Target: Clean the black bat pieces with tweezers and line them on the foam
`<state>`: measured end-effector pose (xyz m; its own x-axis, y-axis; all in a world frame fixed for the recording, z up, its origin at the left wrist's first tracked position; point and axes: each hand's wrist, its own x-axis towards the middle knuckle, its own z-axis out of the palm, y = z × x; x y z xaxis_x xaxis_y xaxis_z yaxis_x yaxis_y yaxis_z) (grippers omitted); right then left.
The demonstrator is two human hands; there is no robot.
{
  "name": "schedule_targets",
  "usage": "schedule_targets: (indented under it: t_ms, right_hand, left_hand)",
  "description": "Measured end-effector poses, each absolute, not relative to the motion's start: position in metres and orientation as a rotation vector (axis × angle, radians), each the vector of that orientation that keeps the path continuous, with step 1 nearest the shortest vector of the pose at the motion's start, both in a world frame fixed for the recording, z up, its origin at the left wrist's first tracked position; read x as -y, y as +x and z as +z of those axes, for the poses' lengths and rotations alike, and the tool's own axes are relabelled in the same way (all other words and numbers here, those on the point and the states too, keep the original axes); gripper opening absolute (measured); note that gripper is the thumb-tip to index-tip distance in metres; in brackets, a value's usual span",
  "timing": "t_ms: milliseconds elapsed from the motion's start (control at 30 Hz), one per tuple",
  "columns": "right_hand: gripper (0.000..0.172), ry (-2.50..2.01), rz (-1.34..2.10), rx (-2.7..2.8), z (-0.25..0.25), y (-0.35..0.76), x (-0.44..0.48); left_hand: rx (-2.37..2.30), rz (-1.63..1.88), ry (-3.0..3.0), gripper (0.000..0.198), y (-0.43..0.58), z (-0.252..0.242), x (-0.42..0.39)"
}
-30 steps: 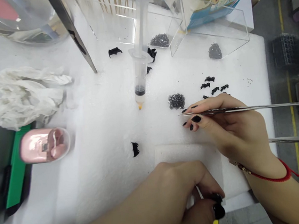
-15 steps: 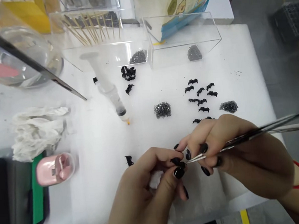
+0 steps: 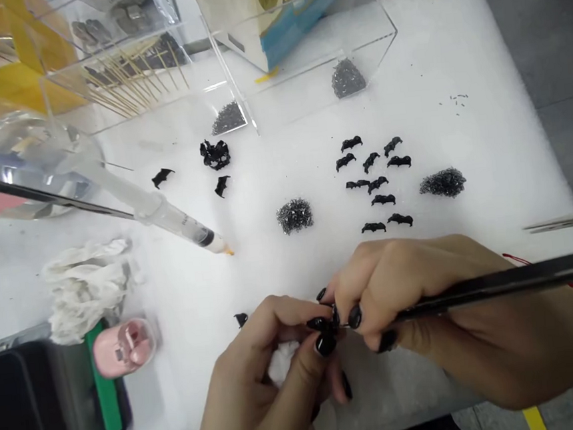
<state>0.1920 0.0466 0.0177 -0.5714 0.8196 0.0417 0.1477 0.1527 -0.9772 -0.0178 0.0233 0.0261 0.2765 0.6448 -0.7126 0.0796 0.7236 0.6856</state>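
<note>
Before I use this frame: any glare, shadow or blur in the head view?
Head view: white board bright, greyer toward its near edge; head view: glints along the edges of the clear tray; head view: dark tweezers look soft toward the right; head view: black piece in the left fingers blends with the black nails, outline hard to read.

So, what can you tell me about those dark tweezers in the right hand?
The dark tweezers look metallic, long and slim. Gripped by the right hand, they run in from the picture's right edge toward a small black piece held by the left hand. A slim, paler tip shows; contact is unclear.
</note>
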Motion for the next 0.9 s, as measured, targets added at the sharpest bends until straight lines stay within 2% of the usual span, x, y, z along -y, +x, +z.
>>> schedule_targets:
  t_ms: [667, 900]
  right_hand:
    - [0.014, -0.876, 1.412, 1.782, 0.017, 0.1878, -0.0472]
    - [0.007, -0.938, 1.516, 1.697, 0.0203, 0.1887, -0.0469]
  left_hand:
    - [-1.244, 0.438, 0.703, 0.01, -0.0185, 0.0238, -0.0245]
    - [-1.273, 0.448, 0.707, 0.015, -0.0166, 0.0262, -0.0236]
